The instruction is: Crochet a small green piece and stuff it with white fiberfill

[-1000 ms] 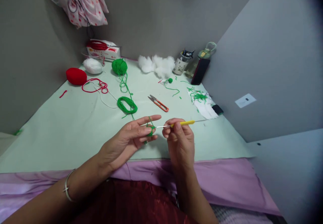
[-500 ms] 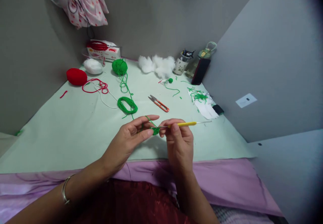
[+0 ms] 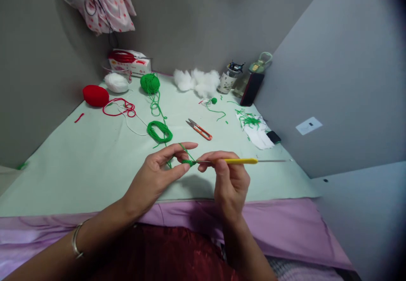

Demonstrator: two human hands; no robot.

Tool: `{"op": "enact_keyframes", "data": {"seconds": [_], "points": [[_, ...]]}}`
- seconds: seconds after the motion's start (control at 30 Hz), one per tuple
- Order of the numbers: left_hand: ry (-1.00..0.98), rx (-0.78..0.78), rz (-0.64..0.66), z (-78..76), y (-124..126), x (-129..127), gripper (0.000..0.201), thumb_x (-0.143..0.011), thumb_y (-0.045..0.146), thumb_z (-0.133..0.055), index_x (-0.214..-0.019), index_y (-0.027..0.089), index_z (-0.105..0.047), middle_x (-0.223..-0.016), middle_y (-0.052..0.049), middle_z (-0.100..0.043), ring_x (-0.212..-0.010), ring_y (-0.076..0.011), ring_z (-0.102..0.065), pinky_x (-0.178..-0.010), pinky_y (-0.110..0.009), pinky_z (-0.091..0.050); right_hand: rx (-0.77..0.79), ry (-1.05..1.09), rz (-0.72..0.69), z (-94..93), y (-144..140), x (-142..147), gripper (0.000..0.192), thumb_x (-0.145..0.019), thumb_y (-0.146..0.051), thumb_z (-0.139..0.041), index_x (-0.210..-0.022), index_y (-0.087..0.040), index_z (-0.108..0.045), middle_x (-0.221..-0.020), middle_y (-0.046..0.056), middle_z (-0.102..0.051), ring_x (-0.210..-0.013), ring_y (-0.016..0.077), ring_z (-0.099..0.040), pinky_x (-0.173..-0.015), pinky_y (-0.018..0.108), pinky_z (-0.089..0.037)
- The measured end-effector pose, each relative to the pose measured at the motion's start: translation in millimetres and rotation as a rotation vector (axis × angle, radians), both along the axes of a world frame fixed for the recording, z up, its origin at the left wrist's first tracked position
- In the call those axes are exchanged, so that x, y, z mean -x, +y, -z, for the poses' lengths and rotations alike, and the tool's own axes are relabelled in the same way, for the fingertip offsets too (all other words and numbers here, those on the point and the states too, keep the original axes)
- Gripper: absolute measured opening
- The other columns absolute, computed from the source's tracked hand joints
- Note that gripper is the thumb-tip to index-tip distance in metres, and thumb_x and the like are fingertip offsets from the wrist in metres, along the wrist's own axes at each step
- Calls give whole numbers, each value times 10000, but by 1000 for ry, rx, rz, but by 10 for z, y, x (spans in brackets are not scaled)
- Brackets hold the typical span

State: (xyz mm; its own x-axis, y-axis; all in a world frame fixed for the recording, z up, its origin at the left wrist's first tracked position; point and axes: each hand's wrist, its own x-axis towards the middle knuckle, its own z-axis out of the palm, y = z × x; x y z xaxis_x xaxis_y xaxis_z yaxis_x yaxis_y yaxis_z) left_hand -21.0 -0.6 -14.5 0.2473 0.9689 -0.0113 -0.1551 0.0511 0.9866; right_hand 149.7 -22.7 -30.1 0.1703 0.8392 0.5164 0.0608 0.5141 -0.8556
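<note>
**Two hands work a small green crochet piece above a pale green table**

At the far left of the frame lies a red yarn ball (image 3: pixel 95 95), with a loose red strand (image 3: pixel 119 107) beside it and a white yarn ball (image 3: pixel 116 82) just behind. Right of these sits a green yarn ball (image 3: pixel 150 83); its thread runs down to a green coil (image 3: pixel 160 131) on the table (image 3: pixel 79 162).

In the lower centre, the left hand (image 3: pixel 155 177) is closed lightly, thumb and fingertips pinching a small green crochet piece (image 3: pixel 189 162), with green thread passing over the raised forefinger. Orange-handled thread snips (image 3: pixel 199 129) lie on the table just above the hands.

The right hand (image 3: pixel 230 179) is closed on a yellow-handled crochet hook (image 3: pixel 241 161), held level, its metal tip meeting the crochet piece.

Further right, at upper centre, are white stuffing (image 3: pixel 198 81), a jar (image 3: pixel 227 80) and green thread scraps (image 3: pixel 250 121) on white paper.
</note>
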Motion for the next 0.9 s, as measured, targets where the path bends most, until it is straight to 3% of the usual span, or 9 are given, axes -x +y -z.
{"op": "enact_keyframes", "data": {"seconds": [0.17, 0.27, 0.33, 0.4, 0.53, 0.6, 0.7, 0.83, 0.9], "points": [[11, -42, -66, -30, -19, -41, 421, -832, 253, -843, -1242, 335, -794, -902, 8, -656, -957, -187, -587, -976, -306, -422, -330, -477, 161, 89, -34, 2, 270, -1026, -146, -553, -1193, -291, -709, -971, 52, -761, -882, 204, -738, -722, 366, -624], [-228, 178, 50, -11, -8, -75, 511, -820, 278, -864, -1316, 315, -750, -841, 30, -646, -769, -120, -554, -826, -252, -462, -465, -696, 298, 160, -30, 11, 359, -962, -119, -657, -1234, -344, -727, -1049, 57, -754, -942, 216, -737, -728, 357, -623], [-369, 355, 145, 0, 15, -80, 499, -823, 283, -865, -1309, 257, -754, -674, 74, -553, -554, -59, -390, -766, -241, -476, -432, -588, 301, 154, -24, 20, 334, -975, -120, -635, -1214, -330, -740, -1029, 55, -749, -927, 210, -725, -741, 362, -611], [-421, 438, 173, -3, 41, -73, 453, -829, 262, -860, -1271, 212, -774, -596, 104, -476, -485, -33, -257, -775, -245, -490, -294, -318, 238, 105, -7, 29, 261, -1013, -143, -574, -1130, -288, -756, -930, 43, -732, -836, 191, -697, -716, 357, -586], [-391, 361, 151, -36, 50, -72, 433, -817, 224, -859, -1244, 234, -787, -867, 9, -688, -703, -87, -544, -820, -236, -486, -36, 94, 44, 11, 58, 42, 190, -1035, -248, -577, -966, -242, -754, -855, 23, -704, -700, 152, -639, -652, 323, -544], [-370, 288, 141, -43, 32, -91, 397, -823, 221, -853, -1215, 255, -800, -960, -9, -715, -856, -123, -607, -863, -234, -480, 13, 88, -8, 8, 76, 51, 175, -1027, -265, -604, -971, -236, -767, -885, 29, -735, -720, 150, -655, -672, 318, -557], [-346, 218, 78, -24, 8, -129, 375, -821, 234, -864, -1189, 280, -809, -925, 6, -706, -881, -127, -614, -874, -228, -472, -36, -46, 46, 55, 52, 66, 193, -1025, -195, -604, -1035, -263, -784, -913, 22, -758, -782, 153, -687, -712, 313, -573], [-379, 284, 74, 14, 32, -149, 450, -806, 253, -877, -1247, 261, -786, -855, 12, -679, -727, -94, -553, -772, -207, -470, -341, -458, 199, 136, -11, 57, 364, -956, -82, -678, -1252, -280, -755, -1141, 77, -753, -1014, 203, -714, -828, 350, -596], [-421, 371, 122, 21, 71, -134, 422, -796, 251, -876, -1209, 203, -804, -782, 25, -632, -585, -56, -420, -741, -212, -481, -406, -521, 228, 137, -16, 37, 416, -945, -63, -682, -1296, -280, -735, -1167, 87, -750, -1034, 216, -715, -832, 363, -599]]}}
